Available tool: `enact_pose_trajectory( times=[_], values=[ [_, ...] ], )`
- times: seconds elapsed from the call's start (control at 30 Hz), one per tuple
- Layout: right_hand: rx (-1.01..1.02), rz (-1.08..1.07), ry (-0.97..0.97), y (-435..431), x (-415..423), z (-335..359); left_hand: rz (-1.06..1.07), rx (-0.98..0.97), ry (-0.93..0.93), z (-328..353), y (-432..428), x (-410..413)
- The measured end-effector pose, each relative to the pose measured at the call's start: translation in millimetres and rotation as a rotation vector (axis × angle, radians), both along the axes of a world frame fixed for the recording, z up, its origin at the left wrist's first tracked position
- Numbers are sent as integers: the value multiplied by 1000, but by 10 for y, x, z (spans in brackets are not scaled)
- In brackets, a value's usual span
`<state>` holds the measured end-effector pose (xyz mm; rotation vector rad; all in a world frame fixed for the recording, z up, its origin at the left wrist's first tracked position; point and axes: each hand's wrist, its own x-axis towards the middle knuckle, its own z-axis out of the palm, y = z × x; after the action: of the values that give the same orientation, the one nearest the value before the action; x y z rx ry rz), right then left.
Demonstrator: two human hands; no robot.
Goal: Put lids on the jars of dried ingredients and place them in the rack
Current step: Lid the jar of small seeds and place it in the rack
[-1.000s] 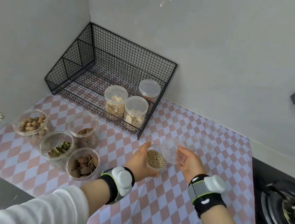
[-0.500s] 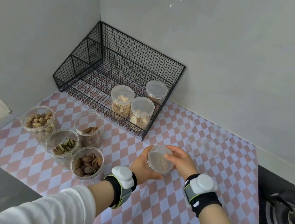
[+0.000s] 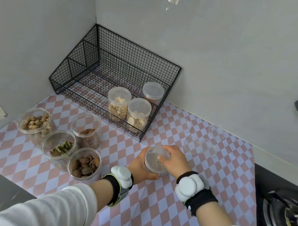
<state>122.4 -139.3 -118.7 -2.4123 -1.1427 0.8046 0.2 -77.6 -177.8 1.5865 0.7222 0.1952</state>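
Seed jar (image 3: 155,163) held just above the bench (image 3: 158,219), near its middle, in front of the rack (image 3: 112,65). Left hand (image 3: 139,166) wrapped round the jar wall from the near side; right hand (image 3: 173,160) cupped over the clear lid (image 3: 158,152), fingers curled on its rim. Lid probably seated but not yet tight; hard to tell through clear plastic. Best done by keeping the jar level, steadying with the left, turning or pressing squarely with the right until the rim sits even all round.

Three closed jars (image 3: 138,114) crowded at the rack's right end; whole left and back of the rack free. Low front wire to clear on the way in. Four open jars (image 3: 60,135) clustered to the left, spare lids (image 3: 200,146) to the right, stove (image 3: 290,219) past the bench's right edge. Straight path forward clear between them.
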Motion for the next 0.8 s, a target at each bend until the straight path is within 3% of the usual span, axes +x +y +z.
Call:
enact_pose_trajectory(
  times=[0.1, 0.33, 0.53, 0.67, 0.8],
  values=[
    [-69, 190, 5, -21, -69, 50, 3, 29, -7, 15, -6, -6],
    [-150, 243, -90, 16, -121, 96, 1, 56, 6, 5, -15, 15],
    [-244, 224, -195, 45, -167, 184, 3, 45, 37, 10, -9, 20],
    [-349, 140, -517, 62, -315, 234, -5, 95, 63, 57, -1, 30],
    [-300, 83, -417, 39, -253, 298, -14, 115, 69, 89, -11, 19]
  ],
)
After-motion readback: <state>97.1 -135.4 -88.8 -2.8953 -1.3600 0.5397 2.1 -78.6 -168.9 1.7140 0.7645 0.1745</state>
